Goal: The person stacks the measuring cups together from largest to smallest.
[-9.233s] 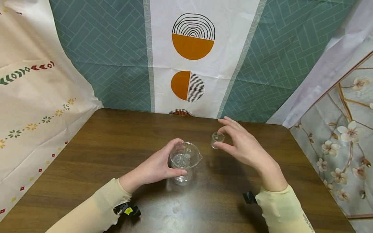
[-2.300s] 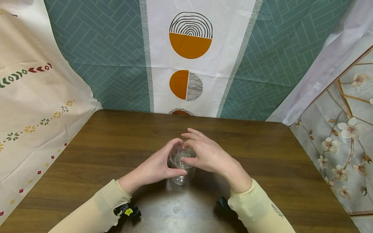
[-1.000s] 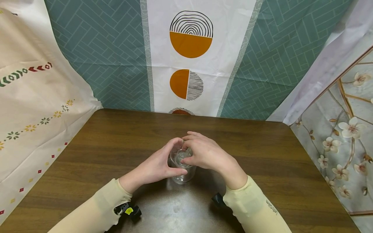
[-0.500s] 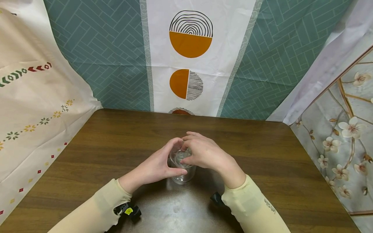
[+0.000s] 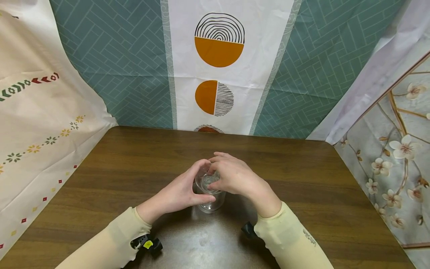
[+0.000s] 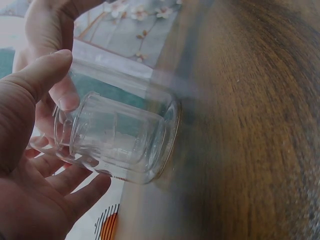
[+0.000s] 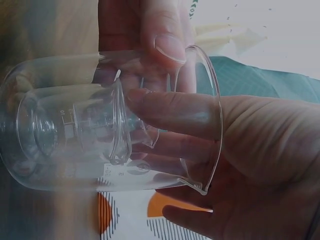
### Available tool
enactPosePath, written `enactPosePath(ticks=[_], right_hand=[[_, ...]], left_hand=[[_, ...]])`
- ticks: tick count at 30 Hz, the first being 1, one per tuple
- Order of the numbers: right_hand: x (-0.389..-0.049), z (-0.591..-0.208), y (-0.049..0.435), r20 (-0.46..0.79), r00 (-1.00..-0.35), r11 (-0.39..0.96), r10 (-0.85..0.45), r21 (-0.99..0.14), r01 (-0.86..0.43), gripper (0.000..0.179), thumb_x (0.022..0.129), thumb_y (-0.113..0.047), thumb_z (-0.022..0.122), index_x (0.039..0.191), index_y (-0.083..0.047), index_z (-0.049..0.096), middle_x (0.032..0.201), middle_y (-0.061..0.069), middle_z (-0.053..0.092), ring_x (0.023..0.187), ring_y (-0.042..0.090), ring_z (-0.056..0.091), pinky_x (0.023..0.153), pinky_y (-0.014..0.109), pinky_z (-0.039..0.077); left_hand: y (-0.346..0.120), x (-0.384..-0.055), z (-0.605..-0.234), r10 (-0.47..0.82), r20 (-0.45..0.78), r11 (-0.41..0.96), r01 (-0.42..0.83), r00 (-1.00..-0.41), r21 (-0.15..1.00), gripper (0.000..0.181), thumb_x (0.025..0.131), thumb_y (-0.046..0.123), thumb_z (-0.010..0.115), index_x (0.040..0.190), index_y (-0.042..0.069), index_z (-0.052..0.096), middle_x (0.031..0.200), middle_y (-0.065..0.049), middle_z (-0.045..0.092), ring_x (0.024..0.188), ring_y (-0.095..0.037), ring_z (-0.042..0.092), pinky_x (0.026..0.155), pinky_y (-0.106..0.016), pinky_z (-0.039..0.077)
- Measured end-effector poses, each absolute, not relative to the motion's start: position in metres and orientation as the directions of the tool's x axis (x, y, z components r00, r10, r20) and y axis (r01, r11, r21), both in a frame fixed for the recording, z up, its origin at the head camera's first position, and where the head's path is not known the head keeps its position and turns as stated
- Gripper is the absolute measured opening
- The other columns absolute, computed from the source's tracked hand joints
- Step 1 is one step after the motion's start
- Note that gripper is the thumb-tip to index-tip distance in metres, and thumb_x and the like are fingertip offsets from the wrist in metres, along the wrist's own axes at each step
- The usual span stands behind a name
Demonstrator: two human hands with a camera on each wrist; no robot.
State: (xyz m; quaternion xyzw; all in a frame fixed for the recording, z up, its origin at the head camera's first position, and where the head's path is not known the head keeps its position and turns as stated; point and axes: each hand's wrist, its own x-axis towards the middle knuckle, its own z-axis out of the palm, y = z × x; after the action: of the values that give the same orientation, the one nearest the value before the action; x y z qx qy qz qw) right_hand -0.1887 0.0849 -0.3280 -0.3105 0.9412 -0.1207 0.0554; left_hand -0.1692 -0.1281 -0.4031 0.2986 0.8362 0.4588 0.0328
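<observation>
A large glass beaker (image 5: pixel 217 201) stands upright on the table. My left hand (image 5: pixel 179 189) grips its side, thumb in front and fingers behind. Inside it sits a medium beaker (image 6: pixel 120 132), seen through the clear wall. My right hand (image 5: pixel 240 178) reaches down through the large rim, and in the right wrist view its thumb and fingers pinch a small beaker (image 7: pixel 97 120) by the rim. That small beaker lies partly within the medium one. Whether it touches the bottom there I cannot tell. Overlapping clear glass blurs the edges.
The brown wooden table (image 5: pixel 141 157) spreads around both hands. Behind it hangs a green and white patterned cloth (image 5: pixel 134 74). A cream cloth (image 5: pixel 33 130) borders the left side, and a floral panel (image 5: pixel 396 168) the right.
Since the oldest frame, my right hand has carried the small beaker from the table at right into the nested beakers. Over the last second it barely shifts. My left hand stays put.
</observation>
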Motion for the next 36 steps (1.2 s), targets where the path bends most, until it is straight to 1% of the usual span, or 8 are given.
enactPosePath(ticks=[18, 27, 36], right_hand=[[-0.1906, -0.3273, 0.0837, -0.044, -0.802, 0.784, -0.596, -0.250, -0.569, 0.031, 0.086, -0.030, 0.098, 0.110, -0.019, 0.085, 0.143, 0.001, 0.070, 0.160, 0.028, 0.040, 0.125, 0.048, 0.041], [-0.1908, -0.3269, 0.0851, -0.060, -0.805, 0.788, -0.591, -0.256, -0.559, 0.030, 0.086, -0.029, 0.098, 0.112, -0.020, 0.085, 0.152, 0.001, 0.066, 0.160, 0.026, 0.039, 0.125, 0.048, 0.040], [-0.1914, -0.3265, 0.0856, -0.081, -0.805, 0.792, -0.587, -0.262, -0.551, 0.031, 0.087, -0.029, 0.097, 0.113, -0.021, 0.085, 0.153, 0.000, 0.066, 0.161, 0.026, 0.037, 0.127, 0.048, 0.038]], left_hand=[[-0.1280, -0.1680, -0.4020, 0.517, 0.208, 0.436, 0.465, -0.830, 0.771, 0.092, 0.088, 0.037, 0.097, 0.159, 0.026, 0.039, 0.148, 0.008, 0.058, 0.136, -0.013, 0.057, 0.114, -0.047, 0.049], [-0.1277, -0.1681, -0.4021, 0.519, 0.211, 0.431, 0.467, -0.828, 0.772, 0.092, 0.088, 0.037, 0.097, 0.159, 0.026, 0.039, 0.149, 0.008, 0.057, 0.138, -0.013, 0.056, 0.115, -0.047, 0.048], [-0.1279, -0.1690, -0.4027, 0.527, 0.218, 0.414, 0.472, -0.821, 0.778, 0.091, 0.088, 0.036, 0.097, 0.159, 0.026, 0.040, 0.149, 0.008, 0.058, 0.139, -0.012, 0.056, 0.116, -0.047, 0.047]])
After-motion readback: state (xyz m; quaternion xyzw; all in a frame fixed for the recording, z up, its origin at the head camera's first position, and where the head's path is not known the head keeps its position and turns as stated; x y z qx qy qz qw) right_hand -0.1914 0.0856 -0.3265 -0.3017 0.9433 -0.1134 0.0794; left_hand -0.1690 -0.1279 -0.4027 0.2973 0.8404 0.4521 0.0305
